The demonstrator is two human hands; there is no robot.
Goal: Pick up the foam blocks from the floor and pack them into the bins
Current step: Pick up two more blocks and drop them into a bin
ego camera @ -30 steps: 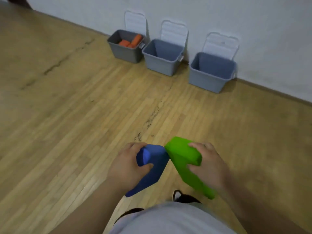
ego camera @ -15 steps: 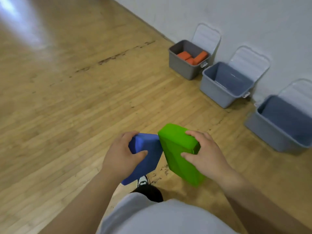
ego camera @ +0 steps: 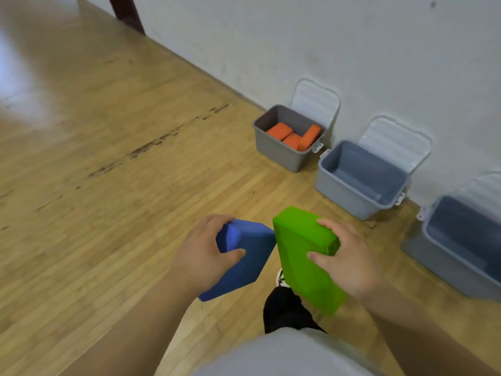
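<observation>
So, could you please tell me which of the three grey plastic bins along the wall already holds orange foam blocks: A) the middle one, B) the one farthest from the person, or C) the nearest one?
B: the orange foam blocks lie inside the farthest grey plastic bin, while the middle bin and the nearest bin show only bare insides.

Scuffed wooden floor (ego camera: 108, 185) fills the left. A white wall (ego camera: 325, 36) spans the upper right, a dark post (ego camera: 127, 14) beside it.

blue foam block (ego camera: 244, 256) in left hand (ego camera: 202, 253), green foam block (ego camera: 303, 256) in right hand (ego camera: 349, 256), three bins (ego camera: 360, 196) along wall
</observation>
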